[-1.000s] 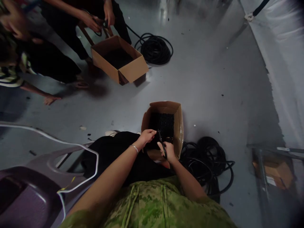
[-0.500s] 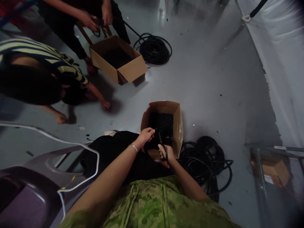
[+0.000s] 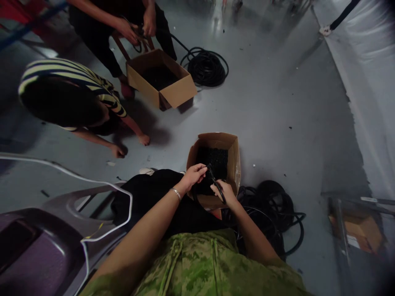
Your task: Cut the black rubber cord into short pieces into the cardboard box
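Note:
Over an open cardboard box, my left hand is closed in a pinch on the end of a thin black hose. My right hand grips black-handled scissors, with the blades pointing up and left toward that end. The blades meet the hose close to my left fingertips; whether they are closed on it is too small to tell. Many small black pieces lie inside the box. Most of the hose length is hidden by my hand and the box.
Tangled black hose lies right of the box. Ahead, another person's hands work above a second cardboard box, beside a hose coil. A child in stripes crouches at left. A purple-grey chair stands near-left.
The scissors have come up to the hose end at my left fingertips. Before, they were slightly apart. The view has shifted a little left, and the crouching child's hands are a bit lower.

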The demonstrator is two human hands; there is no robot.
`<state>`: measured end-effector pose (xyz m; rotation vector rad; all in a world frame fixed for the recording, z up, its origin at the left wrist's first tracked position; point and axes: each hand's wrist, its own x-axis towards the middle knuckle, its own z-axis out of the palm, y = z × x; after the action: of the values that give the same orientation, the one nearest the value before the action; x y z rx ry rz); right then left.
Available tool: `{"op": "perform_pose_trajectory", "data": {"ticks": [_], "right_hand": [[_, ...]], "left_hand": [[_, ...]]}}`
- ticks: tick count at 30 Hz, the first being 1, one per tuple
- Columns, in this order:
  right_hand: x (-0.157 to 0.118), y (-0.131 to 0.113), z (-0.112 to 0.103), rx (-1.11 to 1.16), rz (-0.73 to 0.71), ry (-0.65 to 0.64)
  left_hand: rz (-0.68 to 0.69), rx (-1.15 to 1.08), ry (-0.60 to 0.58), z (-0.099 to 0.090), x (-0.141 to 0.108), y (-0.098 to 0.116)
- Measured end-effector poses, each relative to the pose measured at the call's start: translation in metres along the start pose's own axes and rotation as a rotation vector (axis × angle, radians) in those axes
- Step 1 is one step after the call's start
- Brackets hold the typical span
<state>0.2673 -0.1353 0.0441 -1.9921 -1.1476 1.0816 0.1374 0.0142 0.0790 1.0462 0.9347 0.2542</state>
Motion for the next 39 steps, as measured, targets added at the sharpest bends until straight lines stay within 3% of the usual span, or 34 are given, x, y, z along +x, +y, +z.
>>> {"op": "perform_pose_trajectory", "data": {"ticks": [12, 19, 28, 34, 39], "right_hand": [[-0.004, -0.004, -0.002, -0.088, 0.001, 0.011], [-0.006, -0.003, -0.004, -0.168, 0.009, 0.048], [-0.012, 0.002, 0.015, -0.138, 0.016, 0.152], [-0.010, 0.005, 0.019, -0.055, 0.091, 0.094], [-0.007, 0.010, 0.016, 0.124, 0.124, -0.033]], "left_hand": [[-0.013, 0.009, -0.016, 0.000, 0.003, -0.002], [-0.090, 0.033, -0.009, 0.000, 0.005, -0.001], [-0.141, 0.071, 0.015, 0.002, 0.007, -0.005], [-0.152, 0.091, 0.034, 0.002, 0.009, -0.005], [-0.148, 0.100, 0.031, 0.002, 0.008, -0.003]]}}
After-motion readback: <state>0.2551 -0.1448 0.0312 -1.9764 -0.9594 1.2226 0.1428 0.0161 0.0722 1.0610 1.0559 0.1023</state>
